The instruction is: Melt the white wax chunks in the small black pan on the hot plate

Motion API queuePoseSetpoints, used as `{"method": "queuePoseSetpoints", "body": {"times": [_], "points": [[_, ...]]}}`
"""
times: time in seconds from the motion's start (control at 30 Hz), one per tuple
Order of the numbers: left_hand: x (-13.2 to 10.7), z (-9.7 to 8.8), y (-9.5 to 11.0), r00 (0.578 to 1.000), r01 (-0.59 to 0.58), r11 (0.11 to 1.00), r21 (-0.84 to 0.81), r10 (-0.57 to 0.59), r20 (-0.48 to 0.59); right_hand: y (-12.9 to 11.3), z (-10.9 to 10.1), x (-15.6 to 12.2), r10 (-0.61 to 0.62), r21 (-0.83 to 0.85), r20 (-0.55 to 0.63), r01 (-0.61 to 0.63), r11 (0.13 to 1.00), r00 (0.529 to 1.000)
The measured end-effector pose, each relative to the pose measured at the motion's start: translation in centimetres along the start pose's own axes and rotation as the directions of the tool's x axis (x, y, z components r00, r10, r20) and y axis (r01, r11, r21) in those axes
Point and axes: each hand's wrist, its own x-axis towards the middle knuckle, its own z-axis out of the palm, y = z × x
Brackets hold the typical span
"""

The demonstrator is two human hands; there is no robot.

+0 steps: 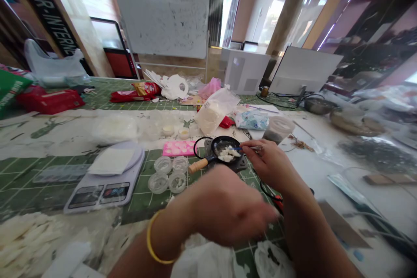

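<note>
My right hand (pixel 269 163) is closed on a thin metal tool with a blue tip, its end reaching into a small black pan (pixel 224 150) that holds white flakes. The pan has a wooden handle (pixel 198 165) and sits on a small dark stand. My left hand (pixel 228 208), with a yellow band on the wrist, crosses low in front and is smeared by motion; its fingers do not show clearly. Several small clear cups (pixel 169 173) stand just left of the pan, and a pink mould (pixel 178 148) lies behind them.
A white kitchen scale (pixel 104 180) with a white sheet on it sits at left. Bags of white wax flakes (pixel 213 113), a plastic tub (pixel 278 129), red packets, a whiteboard and white boxes stand behind. White flakes lie at front left on the green cutting mat (pixel 19 182).
</note>
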Motion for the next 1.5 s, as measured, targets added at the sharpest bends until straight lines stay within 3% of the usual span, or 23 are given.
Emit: {"method": "queuePoseSetpoints", "body": {"times": [0.07,0.1,0.13,0.17,0.23,0.27,0.33,0.43,0.47,0.53,0.6,0.67,0.73,0.87,1.0,1.13,1.23,1.37,1.5], "points": [[1.5,2.9,1.6,0.948,-0.168,0.985,-0.026,0.169,0.272,0.0,-0.1,-0.1,0.007,0.003,0.005,-0.007,1.000,1.000],[2.2,4.6,2.1,0.882,-0.202,0.974,-0.099,0.225,0.413,0.1,-0.2,-0.1,0.009,-0.003,0.017,-0.009,1.000,1.000],[2.7,6.2,2.5,0.843,-0.164,0.981,-0.101,0.193,0.503,0.1,-0.3,-0.2,0.012,-0.008,0.027,-0.012,1.000,1.000],[3.0,7.7,2.8,0.846,-0.144,0.985,-0.097,0.173,0.505,0.1,-0.5,-0.2,0.017,-0.005,0.031,-0.017,1.000,0.999],[3.2,9.4,2.8,0.782,-0.046,0.999,0.012,0.028,0.623,0.1,-0.8,-0.3,0.031,0.037,0.025,-0.032,0.999,0.999],[3.0,9.4,2.6,0.779,0.016,0.999,0.042,-0.039,0.625,0.2,-0.9,-0.4,0.031,0.064,0.025,-0.033,0.997,0.999],[2.4,7.9,2.0,0.857,0.069,0.996,0.056,-0.088,0.507,0.2,-1.0,-0.4,0.016,0.082,0.042,-0.019,0.996,0.999],[1.0,3.3,0.3,0.942,0.242,0.954,0.177,-0.274,0.191,0.4,-1.0,-0.3,-0.002,0.024,0.051,0.001,1.000,0.999],[0.5,1.8,-0.5,0.934,0.326,0.921,0.211,-0.349,0.081,0.5,-1.0,-0.3,0.007,0.011,0.037,-0.007,1.000,0.999],[-0.6,-0.4,-2.2,0.867,0.495,0.835,0.240,-0.493,-0.074,0.6,-1.0,-0.3,0.034,-0.001,-0.013,-0.034,0.999,0.999],[-1.6,-1.5,-4.0,0.784,0.617,0.742,0.262,-0.607,-0.129,0.6,-1.0,-0.4,0.048,-0.024,-0.037,-0.048,0.999,0.998],[-2.3,-1.7,-5.4,0.697,0.699,0.673,0.242,-0.717,-0.016,0.4,-0.9,-0.4,0.038,-0.046,-0.008,-0.039,0.998,0.999],[-2.5,-1.5,-6.3,0.657,0.723,0.664,0.193,-0.746,0.104,0.2,-0.9,-0.4,0.023,-0.042,0.019,-0.022,0.999,1.000],[-2.0,-1.1,-6.9,0.678,0.700,0.694,0.167,-0.720,0.149,0.0,-0.7,-0.3,0.026,-0.023,-0.027,-0.027,0.999,0.999],[-1.8,-1.0,-7.0,0.677,0.683,0.695,0.225,-0.718,0.164,-0.1,-0.7,-0.4,0.006,0.002,0.035,-0.006,1.000,0.999],[-1.9,-1.0,-7.2,0.684,0.670,0.701,0.245,-0.711,0.162,-0.2,-0.6,-0.4,0.009,0.097,0.023,-0.011,0.995,1.000],[-1.9,-1.1,-7.1,0.684,0.669,0.699,0.253,-0.712,0.162,-0.1,-0.5,-0.2,-0.002,0.051,0.044,-0.001,0.999,0.999],[-1.9,-1.0,-7.1,0.680,0.669,0.698,0.254,-0.713,0.170,0.0,-0.6,-0.2,0.067,0.048,-0.034,-0.065,0.997,0.997],[-2.1,-0.8,-7.3,0.697,0.660,0.712,0.239,-0.699,0.158,-0.2,-0.8,-0.4,0.021,0.093,0.049,-0.025,0.995,0.999]]}}
